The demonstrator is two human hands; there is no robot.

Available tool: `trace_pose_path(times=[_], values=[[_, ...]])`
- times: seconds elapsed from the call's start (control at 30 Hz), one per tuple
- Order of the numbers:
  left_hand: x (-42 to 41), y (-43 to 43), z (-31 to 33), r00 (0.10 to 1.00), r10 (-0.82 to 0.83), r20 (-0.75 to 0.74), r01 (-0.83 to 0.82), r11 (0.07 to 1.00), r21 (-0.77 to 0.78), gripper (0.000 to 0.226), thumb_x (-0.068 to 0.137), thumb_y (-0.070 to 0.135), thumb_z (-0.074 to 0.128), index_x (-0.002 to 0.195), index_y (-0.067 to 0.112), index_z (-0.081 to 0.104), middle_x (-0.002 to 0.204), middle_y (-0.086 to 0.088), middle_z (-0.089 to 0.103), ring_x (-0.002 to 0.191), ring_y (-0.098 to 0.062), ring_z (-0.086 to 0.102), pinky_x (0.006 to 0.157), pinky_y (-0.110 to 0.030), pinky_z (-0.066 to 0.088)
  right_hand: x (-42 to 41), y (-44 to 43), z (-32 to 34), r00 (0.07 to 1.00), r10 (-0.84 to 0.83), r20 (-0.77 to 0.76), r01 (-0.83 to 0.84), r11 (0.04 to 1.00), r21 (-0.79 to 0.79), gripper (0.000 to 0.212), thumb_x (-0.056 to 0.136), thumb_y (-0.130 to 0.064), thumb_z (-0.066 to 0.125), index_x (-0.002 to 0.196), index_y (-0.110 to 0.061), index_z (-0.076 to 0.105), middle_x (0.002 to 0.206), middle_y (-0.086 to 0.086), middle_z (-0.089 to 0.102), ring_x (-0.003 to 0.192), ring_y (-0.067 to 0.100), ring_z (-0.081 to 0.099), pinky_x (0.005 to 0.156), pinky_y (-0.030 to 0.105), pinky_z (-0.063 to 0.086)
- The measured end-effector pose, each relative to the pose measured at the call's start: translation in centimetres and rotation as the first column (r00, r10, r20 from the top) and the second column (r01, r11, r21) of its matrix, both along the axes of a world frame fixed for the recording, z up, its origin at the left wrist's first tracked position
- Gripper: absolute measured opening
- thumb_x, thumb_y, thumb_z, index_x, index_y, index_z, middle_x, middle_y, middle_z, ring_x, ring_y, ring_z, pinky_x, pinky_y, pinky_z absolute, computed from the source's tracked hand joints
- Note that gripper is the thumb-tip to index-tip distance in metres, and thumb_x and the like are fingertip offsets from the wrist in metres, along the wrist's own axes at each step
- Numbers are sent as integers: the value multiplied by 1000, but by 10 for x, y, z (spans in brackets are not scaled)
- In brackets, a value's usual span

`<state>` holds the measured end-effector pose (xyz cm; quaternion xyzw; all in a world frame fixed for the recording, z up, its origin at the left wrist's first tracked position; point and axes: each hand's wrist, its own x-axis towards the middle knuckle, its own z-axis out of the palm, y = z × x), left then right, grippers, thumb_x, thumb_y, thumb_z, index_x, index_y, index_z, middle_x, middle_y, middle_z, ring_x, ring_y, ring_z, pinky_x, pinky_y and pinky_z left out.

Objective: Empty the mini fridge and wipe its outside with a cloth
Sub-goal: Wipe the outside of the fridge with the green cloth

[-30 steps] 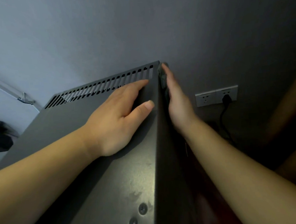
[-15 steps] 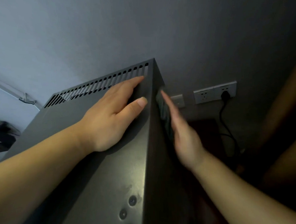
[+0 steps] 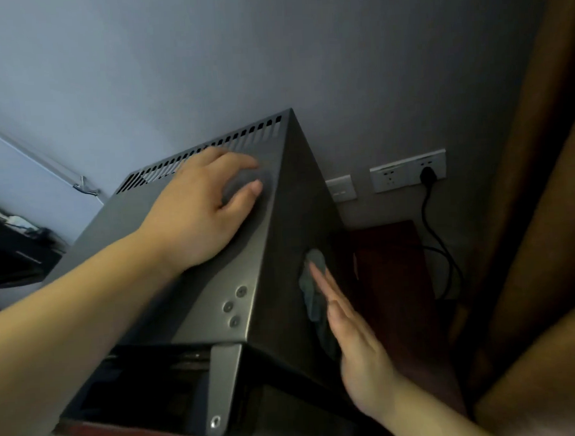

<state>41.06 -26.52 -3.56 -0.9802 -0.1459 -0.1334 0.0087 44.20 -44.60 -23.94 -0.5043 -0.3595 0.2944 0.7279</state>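
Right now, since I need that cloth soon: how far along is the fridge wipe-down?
Mid-wipe. The right hand presses the cloth flat against the right side of the mini fridge, while the left hand rests on its top. Nothing shows as finished: the inside is out of view, so emptying can't be judged; other faces may remain.

Gap right of the mini fridge (image 3: 216, 281)
The right hand (image 3: 356, 344) fits between its side and the wooden panel (image 3: 545, 204); the wall (image 3: 270, 52) shuts the back, a black cord (image 3: 424, 210) hangs there
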Motion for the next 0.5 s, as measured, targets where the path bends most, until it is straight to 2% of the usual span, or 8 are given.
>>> trace_pose_path(times=[0.07, 0.13, 0.2, 0.27, 0.37, 0.43, 0.5], values=[[-18, -12, 0, 998, -14, -65, 8, 996, -85, 48, 93, 54, 45, 133, 30, 58, 122, 9, 55, 114, -11, 53, 96, -25, 39, 5, -7, -11, 988, 14, -152, -25, 997, -72, 50, 90, -67, 36, 136, -50, 46, 150, -36, 38, 146, -7, 25, 125, 26, 14], [-40, -23, 0, 991, -37, -127, 19, 990, -141, 55, 93, 59, 41, 140, 35, 52, 132, 17, 50, 122, -2, 48, 100, -19, 36, 10, -10, -5, 968, 71, -240, -87, 995, -58, 47, 91, -69, 41, 132, -52, 55, 149, -26, 45, 141, -11, 33, 125, 29, 18], [-58, -32, -2, 987, -50, -156, 14, 975, -221, 58, 93, 62, 38, 146, 40, 45, 146, 24, 41, 137, 6, 36, 109, -12, 28, 6, -12, 17, 986, 98, -132, -103, 994, -31, 38, 101, -55, 35, 135, -52, 52, 153, -23, 42, 138, -18, 30, 121, 20, 18], [-66, -39, -4, 987, -43, -153, -4, 955, -295, 59, 93, 63, 36, 149, 45, 40, 155, 24, 32, 144, 9, 24, 114, -10, 20, -5, -17, 40, 987, 145, -72, -141, 988, 67, 47, 101, -51, 24, 142, -47, 46, 158, -26, 33, 146, -11, 20, 121, 19, 13], [-65, -45, -7, 991, -8, -132, -33, 950, -311, 61, 91, 66, 36, 149, 46, 38, 156, 25, 30, 145, 9, 22, 116, -18, 20, -21, -30, 21, 989, 142, 42, -145, 985, 88, 51, 100, -49, 18, 146, -45, 39, 159, -31, 27, 150, -6, 15, 120, 14, 11], [-65, -47, -7, 991, 12, -133, -53, 951, -303, 63, 90, 68, 35, 149, 48, 37, 155, 28, 29, 145, 9, 23, 115, -24, 22, -27, -40, -10, 989, 150, 20, -150, 989, -5, 50, 98, -54, 21, 144, -56, 37, 158, -35, 24, 148, -10, 14, 118, 10, 11], [-66, -49, -6, 991, 14, -136, -55, 952, -302, 63, 90, 69, 35, 150, 47, 37, 155, 29, 29, 145, 7, 24, 116, -27, 23, -32, -46, -46, 988, 130, -86, -138, 985, -105, 45, 98, -53, 27, 142, -62, 34, 157, -35, 22, 145, -15, 14, 118, 8, 11]])
